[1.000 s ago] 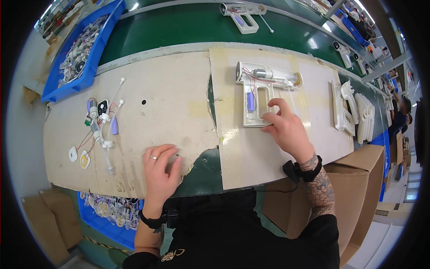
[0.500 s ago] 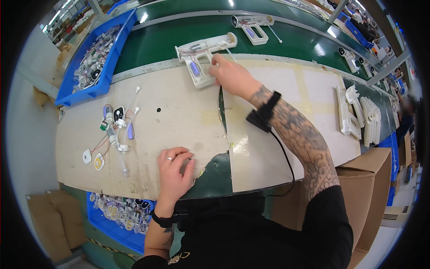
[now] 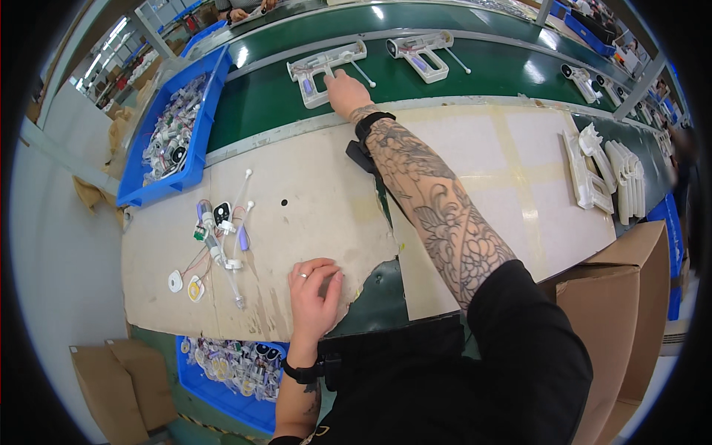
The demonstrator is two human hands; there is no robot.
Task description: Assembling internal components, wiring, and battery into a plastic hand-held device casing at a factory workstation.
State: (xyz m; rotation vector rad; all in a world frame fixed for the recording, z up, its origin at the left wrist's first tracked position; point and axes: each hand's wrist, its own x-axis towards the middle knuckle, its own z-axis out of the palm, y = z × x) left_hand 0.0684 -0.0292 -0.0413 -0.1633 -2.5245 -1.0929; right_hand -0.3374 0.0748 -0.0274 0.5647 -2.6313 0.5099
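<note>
On the green belt lies a white pistol-shaped plastic housing (image 3: 340, 56), with wires and parts inside and a thin white-tipped rod at its side. My right hand (image 3: 347, 94) reaches out to it, fingers closed on its handle end. My left hand (image 3: 314, 298) rests near the front edge of the cardboard-covered table (image 3: 311, 230), empty, its fingers loosely bent and the thumb apart. To its left is a wired set of parts (image 3: 213, 241): a clear tube, a purple cell, a small green board and round discs.
A similar housing (image 3: 423, 57) lies farther right on the green belt (image 3: 259, 93). A blue bin (image 3: 194, 148) of parts stands at left, another blue bin (image 3: 222, 397) below the table. White shells (image 3: 624, 178) lie at right, above a cardboard box (image 3: 601, 319). Another person's hands (image 3: 237, 13) show at the far top.
My right hand has carried the housing away from me, from over the table's far edge onto the green belt. The left hand stays on the table. The whole view has shifted slightly.
</note>
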